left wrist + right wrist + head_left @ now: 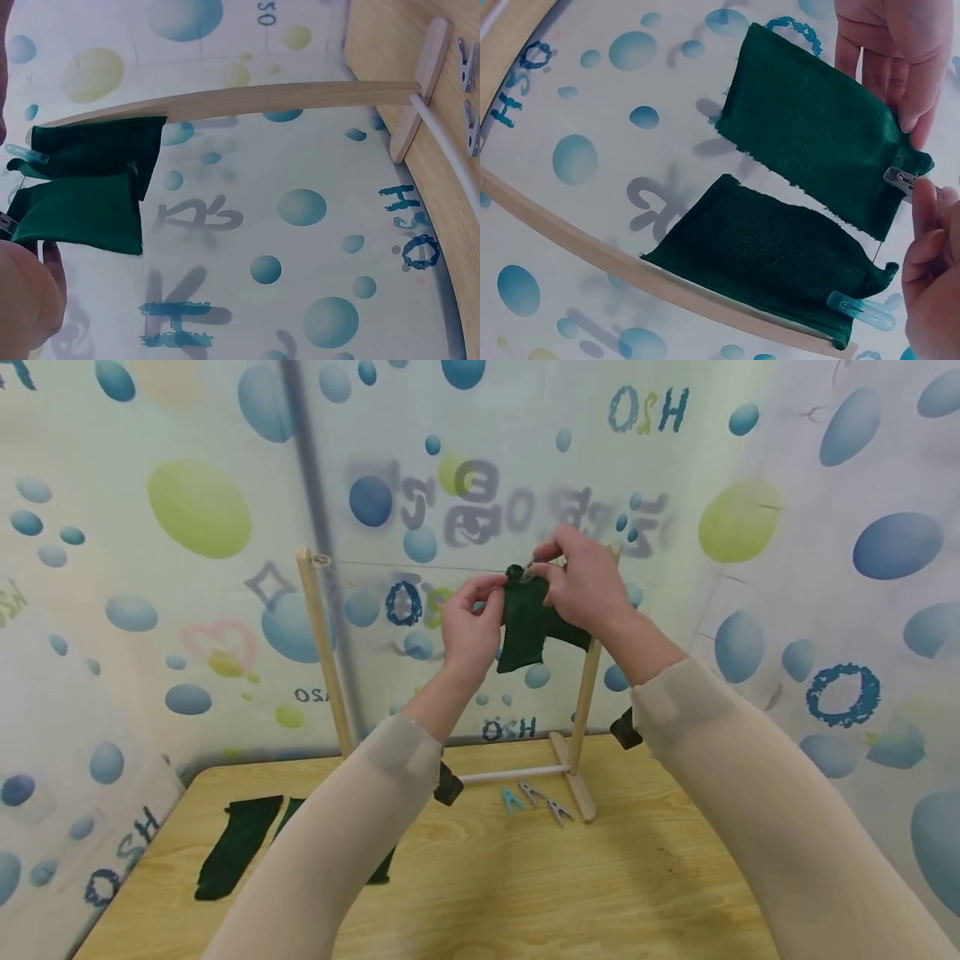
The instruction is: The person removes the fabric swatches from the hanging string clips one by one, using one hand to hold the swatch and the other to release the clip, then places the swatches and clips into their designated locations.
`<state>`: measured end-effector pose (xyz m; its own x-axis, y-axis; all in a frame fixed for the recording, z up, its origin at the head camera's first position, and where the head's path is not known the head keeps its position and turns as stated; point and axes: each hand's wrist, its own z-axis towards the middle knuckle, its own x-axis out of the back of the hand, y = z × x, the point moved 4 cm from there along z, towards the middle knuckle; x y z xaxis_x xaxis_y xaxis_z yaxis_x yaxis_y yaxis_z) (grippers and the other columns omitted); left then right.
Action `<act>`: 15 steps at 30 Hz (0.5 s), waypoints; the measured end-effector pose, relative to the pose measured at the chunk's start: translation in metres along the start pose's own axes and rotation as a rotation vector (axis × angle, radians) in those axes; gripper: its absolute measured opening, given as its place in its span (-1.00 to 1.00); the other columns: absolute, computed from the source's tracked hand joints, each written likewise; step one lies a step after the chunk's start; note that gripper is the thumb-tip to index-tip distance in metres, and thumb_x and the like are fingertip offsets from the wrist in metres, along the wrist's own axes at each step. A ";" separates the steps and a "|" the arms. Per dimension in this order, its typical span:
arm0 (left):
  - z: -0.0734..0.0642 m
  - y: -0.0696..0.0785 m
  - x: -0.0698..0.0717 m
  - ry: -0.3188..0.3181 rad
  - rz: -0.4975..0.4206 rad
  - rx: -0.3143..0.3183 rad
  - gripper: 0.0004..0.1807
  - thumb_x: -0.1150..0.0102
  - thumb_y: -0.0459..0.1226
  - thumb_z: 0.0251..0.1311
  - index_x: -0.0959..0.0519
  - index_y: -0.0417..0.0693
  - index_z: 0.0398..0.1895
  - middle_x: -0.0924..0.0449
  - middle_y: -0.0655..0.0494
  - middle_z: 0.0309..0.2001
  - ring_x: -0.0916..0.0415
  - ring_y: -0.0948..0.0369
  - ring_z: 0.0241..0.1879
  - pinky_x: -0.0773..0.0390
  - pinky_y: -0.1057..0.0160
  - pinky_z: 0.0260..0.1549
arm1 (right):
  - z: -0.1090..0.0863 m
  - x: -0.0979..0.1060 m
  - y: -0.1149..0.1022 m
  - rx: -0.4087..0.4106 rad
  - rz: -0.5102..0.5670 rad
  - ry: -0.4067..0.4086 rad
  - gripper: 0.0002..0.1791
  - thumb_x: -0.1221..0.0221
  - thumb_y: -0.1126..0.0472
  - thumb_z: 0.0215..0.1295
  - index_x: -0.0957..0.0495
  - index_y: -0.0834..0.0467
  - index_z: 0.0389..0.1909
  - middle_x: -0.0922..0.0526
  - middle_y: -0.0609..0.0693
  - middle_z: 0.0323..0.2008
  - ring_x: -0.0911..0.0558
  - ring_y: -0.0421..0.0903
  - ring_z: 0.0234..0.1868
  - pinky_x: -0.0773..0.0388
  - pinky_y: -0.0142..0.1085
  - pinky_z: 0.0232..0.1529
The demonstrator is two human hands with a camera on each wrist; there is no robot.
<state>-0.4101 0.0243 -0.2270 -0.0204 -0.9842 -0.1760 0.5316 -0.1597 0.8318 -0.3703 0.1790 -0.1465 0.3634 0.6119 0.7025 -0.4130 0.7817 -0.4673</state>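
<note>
A dark green cloth (522,622) hangs over a thin line (420,567) strung between two wooden posts. My left hand (471,628) pinches its upper left corner between thumb and fingers. With thumb and fingertips, my right hand (588,583) holds a grey clothespin (900,178), whose jaws sit over the cloth's top edge at the line. Beside it, nearer the right post, hangs a second green cloth (772,240), held by a light blue clothespin (861,309). In the left wrist view, part of a hand (30,300) shows below the cloth.
The rack's left post (324,652) and right post (587,702) stand on the wooden table (480,877), joined by a white bar (513,773). Near the right foot lie a blue clothespin (512,800) and two grey ones (558,812). More green cloths (238,847) lie at the left, partly behind my sleeve.
</note>
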 end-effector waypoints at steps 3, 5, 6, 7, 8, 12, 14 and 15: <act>-0.001 0.001 0.002 0.000 0.017 0.020 -0.77 -0.22 -0.29 0.63 -0.77 -0.13 0.15 -0.68 0.07 -0.11 -0.73 0.16 -0.18 -0.79 0.24 -0.03 | -0.003 0.001 0.000 0.019 0.017 0.027 -0.76 -0.10 0.23 0.74 -0.52 0.26 0.22 -0.66 0.19 0.27 -0.79 0.17 -0.21 -0.71 0.00 0.02; -0.002 0.002 0.002 -0.005 0.020 0.034 -0.77 -0.22 -0.29 0.62 -0.77 -0.12 0.16 -0.69 0.07 -0.08 -0.75 0.13 -0.14 -0.80 0.21 0.00 | -0.004 0.002 0.000 0.028 0.032 0.051 -0.78 -0.12 0.22 0.73 -0.54 0.25 0.19 -0.68 0.18 0.26 -0.79 0.17 -0.23 -0.70 -0.03 -0.03; -0.003 0.003 0.002 -0.008 0.018 0.041 -0.77 -0.22 -0.29 0.62 -0.78 -0.11 0.16 -0.69 0.07 -0.07 -0.76 0.13 -0.13 -0.80 0.20 0.01 | -0.005 0.003 0.000 0.030 0.041 0.063 -0.78 -0.13 0.22 0.72 -0.55 0.24 0.18 -0.69 0.18 0.25 -0.79 0.17 -0.24 -0.69 -0.06 -0.06; -0.003 0.003 0.003 -0.011 0.014 0.045 -0.76 -0.22 -0.29 0.62 -0.78 -0.12 0.17 -0.69 0.06 -0.06 -0.77 0.12 -0.11 -0.81 0.19 0.01 | -0.006 0.004 -0.001 0.034 0.049 0.074 -0.79 -0.13 0.21 0.72 -0.56 0.24 0.16 -0.70 0.17 0.25 -0.78 0.16 -0.25 -0.68 -0.09 -0.09; -0.003 0.004 0.003 -0.014 0.011 0.049 -0.76 -0.23 -0.29 0.62 -0.78 -0.12 0.17 -0.69 0.06 -0.05 -0.77 0.12 -0.11 -0.81 0.19 0.01 | -0.007 0.005 -0.001 0.039 0.052 0.085 -0.80 -0.14 0.21 0.72 -0.57 0.24 0.15 -0.70 0.16 0.24 -0.78 0.16 -0.25 -0.66 -0.13 -0.12; -0.005 0.008 0.006 -0.024 0.004 0.064 -0.76 -0.24 -0.26 0.62 -0.78 -0.10 0.18 -0.69 0.06 -0.02 -0.76 0.16 -0.11 -0.81 0.26 -0.06 | -0.011 0.008 -0.003 0.066 0.055 0.109 -0.82 -0.15 0.22 0.71 -0.57 0.25 0.09 -0.72 0.15 0.25 -0.77 0.15 -0.28 -0.59 -0.21 -0.20; -0.005 0.010 0.009 -0.034 -0.001 0.065 -0.75 -0.25 -0.27 0.62 -0.78 -0.10 0.19 -0.69 0.06 -0.01 -0.76 0.17 -0.12 -0.81 0.28 -0.11 | -0.014 0.010 -0.004 0.079 0.054 0.116 -0.82 -0.17 0.21 0.70 -0.56 0.25 0.07 -0.73 0.14 0.26 -0.76 0.15 -0.29 -0.58 -0.22 -0.20; -0.006 0.011 0.011 -0.042 -0.004 0.065 -0.75 -0.25 -0.27 0.61 -0.77 -0.10 0.19 -0.69 0.06 -0.01 -0.76 0.18 -0.12 -0.81 0.29 -0.13 | -0.015 0.011 -0.003 0.084 0.059 0.117 -0.83 -0.17 0.20 0.70 -0.55 0.26 0.05 -0.73 0.14 0.27 -0.76 0.15 -0.30 -0.58 -0.22 -0.20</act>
<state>-0.3993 0.0122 -0.2226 -0.0588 -0.9857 -0.1582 0.4751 -0.1670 0.8639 -0.3523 0.1848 -0.1459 0.4289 0.6703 0.6056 -0.5031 0.7340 -0.4562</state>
